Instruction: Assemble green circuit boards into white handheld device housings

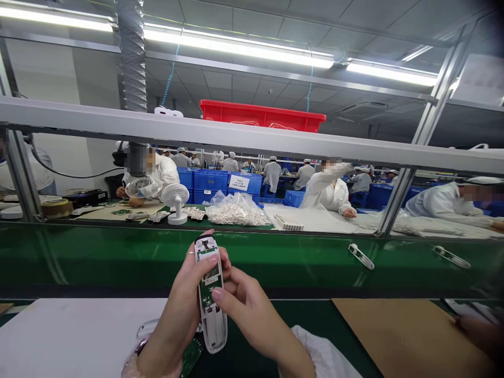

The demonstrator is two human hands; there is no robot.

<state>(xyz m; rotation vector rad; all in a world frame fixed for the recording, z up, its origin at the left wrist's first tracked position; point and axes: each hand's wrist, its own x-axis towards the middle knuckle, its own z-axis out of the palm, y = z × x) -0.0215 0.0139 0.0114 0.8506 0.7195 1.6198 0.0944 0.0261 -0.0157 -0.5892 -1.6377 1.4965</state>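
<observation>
I hold a long white plastic shell with a green circuit board lying in it, upright in front of me. My left hand wraps round its left side, thumb near the top of the board. My right hand grips it from the right, thumb pressing on the middle of the board. Both hands are closed on the part. Below my left wrist lies another green board, partly hidden.
A green conveyor belt runs across in front, carrying two similar shells. A white sheet lies at left, a brown cardboard sheet at right. Beyond the belt sit workers in white coats, a small white fan and a bag of parts. Another person's hand shows at far right.
</observation>
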